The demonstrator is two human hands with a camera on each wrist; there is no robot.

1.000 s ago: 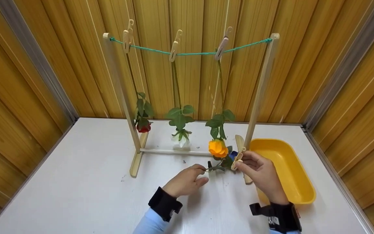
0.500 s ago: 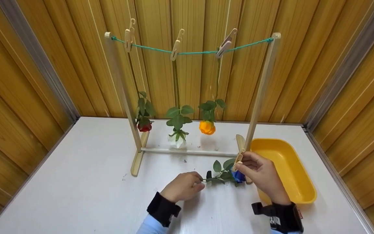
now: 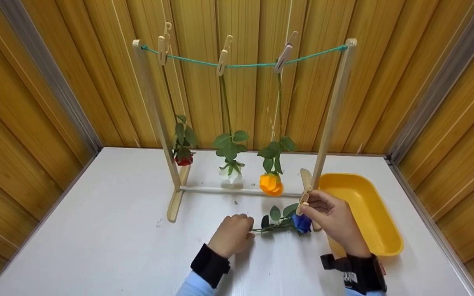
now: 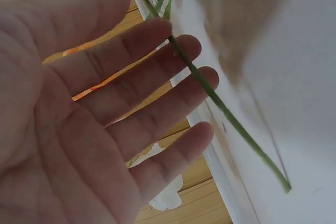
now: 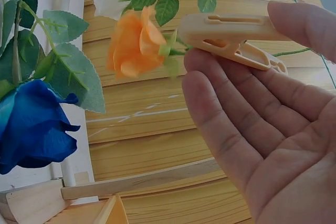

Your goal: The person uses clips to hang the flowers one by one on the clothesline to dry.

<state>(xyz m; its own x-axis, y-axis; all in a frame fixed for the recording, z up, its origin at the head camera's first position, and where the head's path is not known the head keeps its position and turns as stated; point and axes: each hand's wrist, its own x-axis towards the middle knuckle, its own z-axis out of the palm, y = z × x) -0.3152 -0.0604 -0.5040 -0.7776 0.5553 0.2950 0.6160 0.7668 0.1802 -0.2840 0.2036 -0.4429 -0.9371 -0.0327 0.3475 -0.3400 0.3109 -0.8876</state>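
Note:
A blue rose point(image 3: 302, 223) lies along the white table in front of the rack, its bloom to the right. My left hand point(image 3: 233, 236) is at the stem's left end. In the left wrist view, the green stem point(image 4: 231, 116) runs across the fingertips point(image 4: 202, 80), which are nearly straight, with the thumb apart from it. My right hand point(image 3: 335, 218) pinches a beige clothespin point(image 3: 304, 200) between thumb and fingers, just above the blue bloom. A red rose point(image 3: 184, 158), a white rose point(image 3: 231, 174) and an orange rose point(image 3: 271, 183) hang head down from the line.
A teal cord point(image 3: 196, 62) spans the wooden rack's two posts, with a clothespin at each hanging stem. The rack's right post point(image 3: 331, 115) stands close to my right hand. A yellow tub point(image 3: 385, 222) sits on the table at the right.
The blue rose has come down toward me onto the table. The hanging orange rose has swung back and forth. My left hand has shifted slightly left; the right still holds the clothespin.

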